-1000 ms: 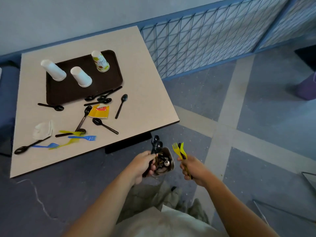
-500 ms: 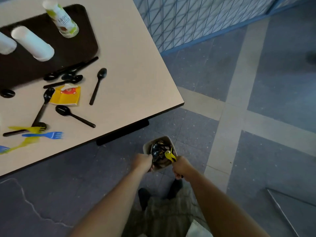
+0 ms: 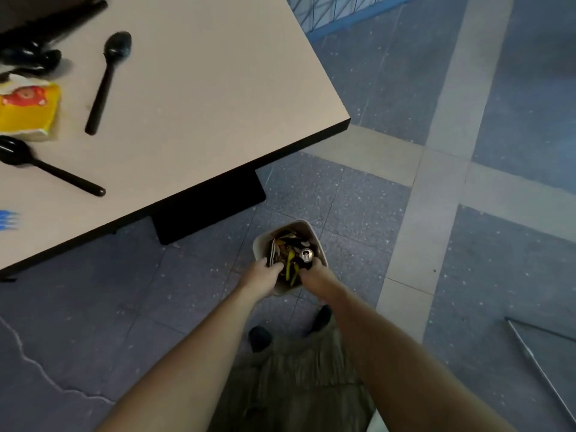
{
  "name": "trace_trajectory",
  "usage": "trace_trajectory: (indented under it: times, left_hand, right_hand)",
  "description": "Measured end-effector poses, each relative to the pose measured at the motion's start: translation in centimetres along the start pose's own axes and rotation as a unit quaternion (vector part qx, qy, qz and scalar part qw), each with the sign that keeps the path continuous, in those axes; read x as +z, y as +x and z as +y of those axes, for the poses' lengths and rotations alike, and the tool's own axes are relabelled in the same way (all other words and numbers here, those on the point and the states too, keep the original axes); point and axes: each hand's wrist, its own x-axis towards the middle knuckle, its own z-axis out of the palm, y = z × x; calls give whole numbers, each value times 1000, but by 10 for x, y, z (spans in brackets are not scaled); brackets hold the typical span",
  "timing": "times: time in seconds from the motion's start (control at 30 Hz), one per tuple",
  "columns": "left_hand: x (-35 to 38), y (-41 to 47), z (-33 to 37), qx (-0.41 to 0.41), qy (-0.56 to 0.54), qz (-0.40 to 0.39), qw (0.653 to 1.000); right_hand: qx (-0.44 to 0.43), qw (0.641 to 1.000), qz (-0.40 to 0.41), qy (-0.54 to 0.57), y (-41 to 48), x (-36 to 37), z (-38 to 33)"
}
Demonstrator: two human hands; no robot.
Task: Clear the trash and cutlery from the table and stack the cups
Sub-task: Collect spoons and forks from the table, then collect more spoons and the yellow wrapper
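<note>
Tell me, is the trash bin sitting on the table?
No, the trash bin stands on the floor, below the table corner.

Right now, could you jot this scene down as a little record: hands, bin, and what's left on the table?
Left hand: at the bin's near rim, fingers reaching inside; grip hidden
Right hand: at the same rim, right side; grip hidden
Bin: down by the table's base, holding a can, yellow cutlery and other trash
Table: black spoon, second black spoon, yellow packet, blue fork
Task state: table not yet cleared
</note>
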Motion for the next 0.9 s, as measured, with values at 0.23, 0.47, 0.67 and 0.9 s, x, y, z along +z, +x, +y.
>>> trace_trajectory:
  times: [0.23,0.47,0.67,0.9]
  left_hand:
    - [-26,-107,35,55,-15,31,998]
    - [-65,-222,74,109,-50,62,991]
    - [-101,-301,92,162,-84,122,976]
    - [-150,-350,100,208,-178,191,943]
  right_hand:
    - [-67,996,43,28,-72,-19,-9]
    - [-149,985,58,58,-179,-49,-45]
    - [-221,969,55,101,-261,-69,-78]
    - [-331,933,61,126,-325,-84,-138]
